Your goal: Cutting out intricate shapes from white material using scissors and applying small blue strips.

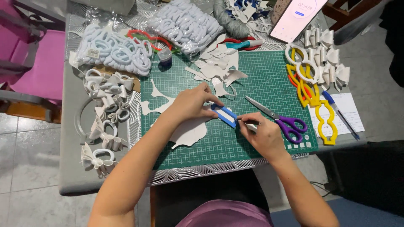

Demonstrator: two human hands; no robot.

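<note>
Left hand (pixel 194 103) flat on blue template (pixel 224 114), right hand (pixel 260 133) curled beside.

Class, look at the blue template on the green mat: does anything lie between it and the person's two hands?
Nothing visible does. The left hand presses directly on the blue template, which lies over a white sheet on the green mat. The right hand reaches the template's lower end with a pen-like tool. The purple scissors lie off to the side.
</note>
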